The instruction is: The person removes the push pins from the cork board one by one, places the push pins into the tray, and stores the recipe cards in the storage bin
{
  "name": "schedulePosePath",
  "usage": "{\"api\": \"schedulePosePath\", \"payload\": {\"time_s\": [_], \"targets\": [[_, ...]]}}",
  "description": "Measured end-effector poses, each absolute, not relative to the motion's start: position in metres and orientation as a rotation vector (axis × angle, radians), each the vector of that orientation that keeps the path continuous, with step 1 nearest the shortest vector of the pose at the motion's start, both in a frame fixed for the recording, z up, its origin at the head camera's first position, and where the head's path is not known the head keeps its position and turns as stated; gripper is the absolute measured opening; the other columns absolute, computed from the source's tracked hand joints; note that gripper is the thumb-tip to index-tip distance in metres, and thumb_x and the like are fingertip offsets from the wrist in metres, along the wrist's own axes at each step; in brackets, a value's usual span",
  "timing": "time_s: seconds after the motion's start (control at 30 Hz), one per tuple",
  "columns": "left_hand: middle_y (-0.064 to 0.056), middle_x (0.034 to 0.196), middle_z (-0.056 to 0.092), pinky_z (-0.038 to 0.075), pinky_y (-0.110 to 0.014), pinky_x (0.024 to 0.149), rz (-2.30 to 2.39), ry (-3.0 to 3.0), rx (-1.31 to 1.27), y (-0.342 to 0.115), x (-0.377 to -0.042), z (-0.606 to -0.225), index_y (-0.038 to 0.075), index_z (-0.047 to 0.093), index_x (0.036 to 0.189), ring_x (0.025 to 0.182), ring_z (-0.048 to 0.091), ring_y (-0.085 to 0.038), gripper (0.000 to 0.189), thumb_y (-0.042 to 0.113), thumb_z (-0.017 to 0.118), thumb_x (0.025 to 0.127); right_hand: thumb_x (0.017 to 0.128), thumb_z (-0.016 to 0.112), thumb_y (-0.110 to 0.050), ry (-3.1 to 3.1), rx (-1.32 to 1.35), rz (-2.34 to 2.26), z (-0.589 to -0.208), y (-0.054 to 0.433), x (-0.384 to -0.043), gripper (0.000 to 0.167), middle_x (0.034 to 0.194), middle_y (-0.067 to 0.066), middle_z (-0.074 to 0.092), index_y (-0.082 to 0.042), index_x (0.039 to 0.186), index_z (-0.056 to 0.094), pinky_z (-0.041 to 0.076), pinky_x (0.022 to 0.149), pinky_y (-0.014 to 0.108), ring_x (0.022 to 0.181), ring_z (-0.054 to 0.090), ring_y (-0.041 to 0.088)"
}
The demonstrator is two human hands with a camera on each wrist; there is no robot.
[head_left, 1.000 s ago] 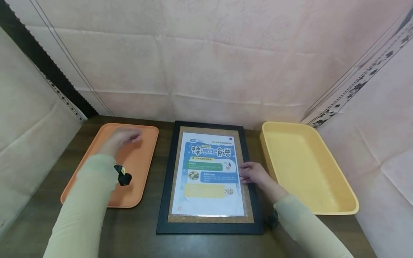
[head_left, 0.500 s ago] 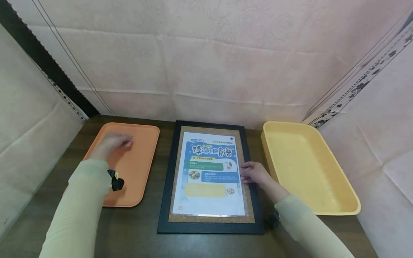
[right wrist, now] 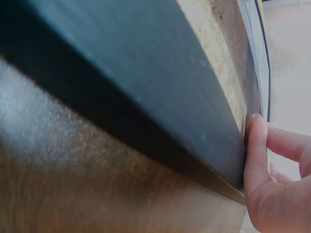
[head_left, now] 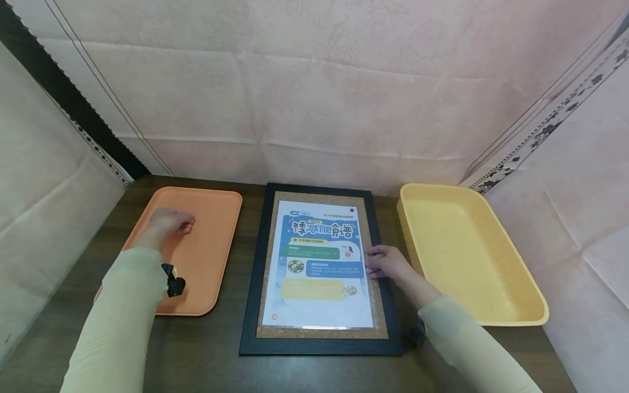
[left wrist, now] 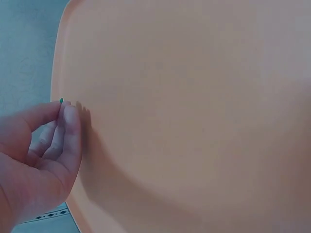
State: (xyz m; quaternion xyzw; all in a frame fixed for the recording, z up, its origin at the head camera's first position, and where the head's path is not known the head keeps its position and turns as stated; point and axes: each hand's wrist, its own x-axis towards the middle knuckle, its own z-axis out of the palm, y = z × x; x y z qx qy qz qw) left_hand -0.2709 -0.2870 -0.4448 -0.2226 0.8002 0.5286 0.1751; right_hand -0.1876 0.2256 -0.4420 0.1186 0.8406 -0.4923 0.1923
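In the head view my left hand (head_left: 170, 222) is over the left part of the orange tray (head_left: 211, 262). The left wrist view shows its thumb and fingertips pinching a tiny green object (left wrist: 61, 101); most of it is hidden by the fingers. A blue and white printed poster (head_left: 314, 311) in a clear sleeve lies on a cork board with a black frame (head_left: 319, 347). My right hand (head_left: 390, 265) rests with extended fingers on the poster's right edge, beside the cork strip. In the right wrist view its fingertips (right wrist: 256, 127) lie at the inner side of the frame.
A deep yellow bin (head_left: 467, 256) stands to the right of the board, close to the right forearm. Everything sits on a dark wooden table (head_left: 196, 355). Pale cloth walls (head_left: 319, 109) close off the back and both sides.
My left hand has moved left and a little nearer over the orange tray, its fingertips staying together. The right hand has stayed on the poster's edge.
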Motion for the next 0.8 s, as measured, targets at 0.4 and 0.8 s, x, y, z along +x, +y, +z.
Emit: {"api": "schedulePosePath", "payload": {"time_s": [0.4,0.8], "targets": [[0.005,0.061,0.059,0.056,-0.02,0.064,1.508,2.282,-0.64,-0.2856,-0.2707,-0.4543,-0.004,0.056,0.109,0.057,0.06,-0.006,0.028,0.019,0.054,0.093,0.089,0.064,-0.019,2.355,0.356,-1.375,-0.4425,0.2247,-0.1878,0.046,0.1,0.016,0.067,0.0,0.128,0.049,0.057,0.07,0.029,0.074,0.068,0.016],[0.007,0.061,0.058,0.054,-0.019,0.06,1.383,2.437,-0.47,-0.28,-0.2656,-0.4473,-0.006,0.059,0.103,0.057,0.056,-0.006,0.028,0.02,0.055,0.092,0.09,0.062,-0.016,2.34,0.364,-1.367,-0.4424,0.2268,-0.1892,0.044,0.099,0.016,0.067,0.0,0.128,0.049,0.057,0.069,0.029,0.075,0.067,0.016]]}}
